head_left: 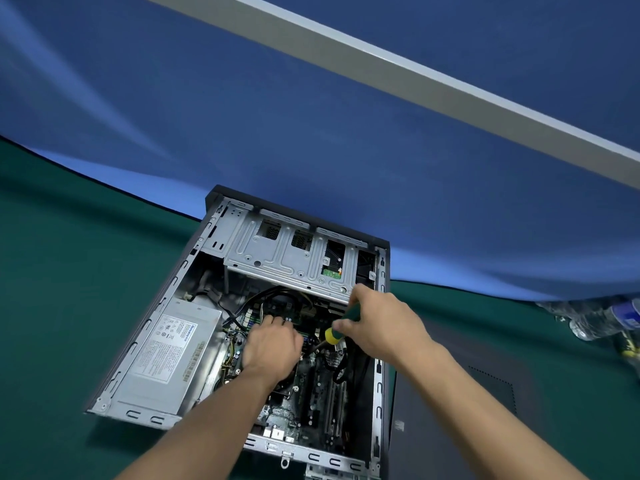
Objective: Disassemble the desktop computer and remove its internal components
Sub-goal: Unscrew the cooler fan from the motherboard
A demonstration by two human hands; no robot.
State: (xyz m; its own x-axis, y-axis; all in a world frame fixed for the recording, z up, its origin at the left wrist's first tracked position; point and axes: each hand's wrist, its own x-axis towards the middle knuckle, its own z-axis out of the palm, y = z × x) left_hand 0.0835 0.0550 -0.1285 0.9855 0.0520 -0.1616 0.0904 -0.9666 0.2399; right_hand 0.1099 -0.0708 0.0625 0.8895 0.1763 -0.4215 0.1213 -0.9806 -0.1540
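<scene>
An open desktop computer case (194, 258) lies on its side on the green table. Inside I see a silver power supply (169, 355) at the left, a metal drive cage (284, 254) at the far end and the motherboard (311, 386) in the middle. My left hand (272, 344) reaches into the case over the motherboard, fingers bent down among the black cables; what they touch is hidden. My right hand (384, 323) grips a screwdriver (341, 327) with a green and yellow handle, its tip pointing down-left toward the board.
The dark removed side panel (460, 410) lies flat on the table right of the case. Clear plastic water bottles (602, 320) lie at the right edge. A blue partition wall (311, 116) stands just behind the case. Green table surface (62, 271) extends to the left.
</scene>
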